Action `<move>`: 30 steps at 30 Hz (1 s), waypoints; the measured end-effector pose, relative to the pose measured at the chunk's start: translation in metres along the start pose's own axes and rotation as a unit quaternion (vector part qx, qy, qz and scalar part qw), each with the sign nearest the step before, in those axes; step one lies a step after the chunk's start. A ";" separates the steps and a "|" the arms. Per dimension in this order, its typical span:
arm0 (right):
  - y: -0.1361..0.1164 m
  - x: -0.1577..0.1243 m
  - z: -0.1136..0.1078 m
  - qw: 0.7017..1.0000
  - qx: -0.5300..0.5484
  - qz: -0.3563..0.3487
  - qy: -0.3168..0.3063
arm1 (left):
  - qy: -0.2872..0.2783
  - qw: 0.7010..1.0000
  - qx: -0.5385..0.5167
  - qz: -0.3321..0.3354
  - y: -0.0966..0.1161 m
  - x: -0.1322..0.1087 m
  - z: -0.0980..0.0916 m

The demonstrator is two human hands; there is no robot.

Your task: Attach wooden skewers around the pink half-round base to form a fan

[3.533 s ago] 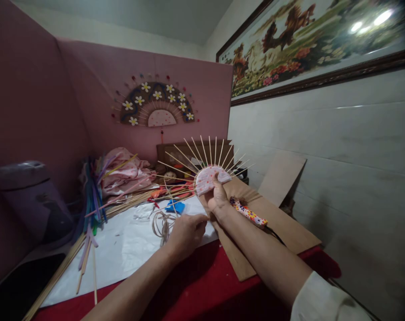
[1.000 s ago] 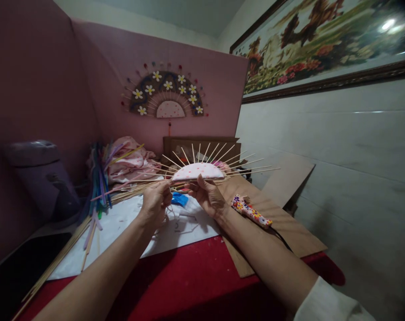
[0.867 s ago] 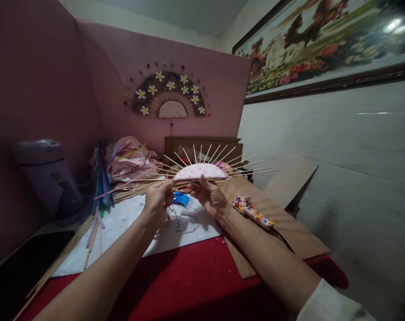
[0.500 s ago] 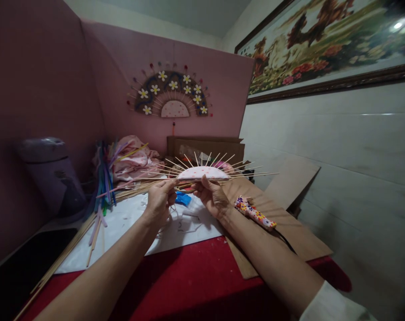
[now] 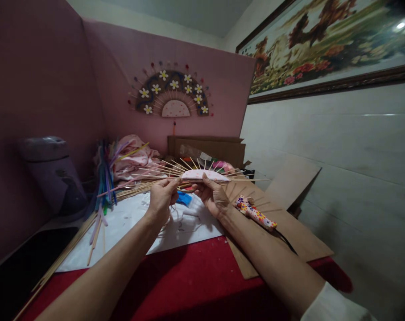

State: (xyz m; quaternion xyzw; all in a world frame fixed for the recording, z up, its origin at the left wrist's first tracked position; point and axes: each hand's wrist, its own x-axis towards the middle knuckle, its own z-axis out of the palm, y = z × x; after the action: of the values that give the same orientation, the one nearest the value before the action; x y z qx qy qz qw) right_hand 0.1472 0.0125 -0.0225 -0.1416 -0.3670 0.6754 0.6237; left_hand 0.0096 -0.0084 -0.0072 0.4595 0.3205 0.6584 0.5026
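Both hands hold up a half-round fan base (image 5: pixel 211 174) covered in pink patterned cloth, with several thin wooden sticks (image 5: pixel 175 166) fanning out from its curved side. My left hand (image 5: pixel 162 198) is closed, thumb and fingers pinching the base's left end. My right hand (image 5: pixel 213 194) grips the lower edge near the middle, its thumb pressed on the cloth face. Beneath the hands lie a blue packet (image 5: pixel 183 199) and a white sheet (image 5: pixel 129 232). To the right, a flower-patterned glue gun (image 5: pixel 256 214) rests on a cardboard sheet (image 5: pixel 289 232).
On the left stand a purple container (image 5: pixel 53 178) and a bunch of coloured pipe cleaners (image 5: pixel 105 178). Behind are crumpled pink cloth (image 5: pixel 134 156) and a cardboard box (image 5: pixel 205 148). A finished flowered fan (image 5: pixel 172 91) hangs on the pink panel. Red cloth (image 5: pixel 189 285) covers the table's front.
The fan base has tipped, so its cloth face looks flatter and the sticks sit slightly lower. Both hands keep their grip and have barely moved.
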 end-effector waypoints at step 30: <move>0.013 -0.012 0.014 0.981 0.000 -0.013 0.192 | 0.016 0.999 0.042 -0.004 -0.015 0.000 -0.002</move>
State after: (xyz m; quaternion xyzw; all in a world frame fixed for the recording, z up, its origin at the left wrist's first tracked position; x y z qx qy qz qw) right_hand 0.1307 -0.0026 -0.0242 -0.2635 -0.2420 0.6276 0.6915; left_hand 0.0134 -0.0042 -0.0209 0.4679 0.3579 0.6496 0.4806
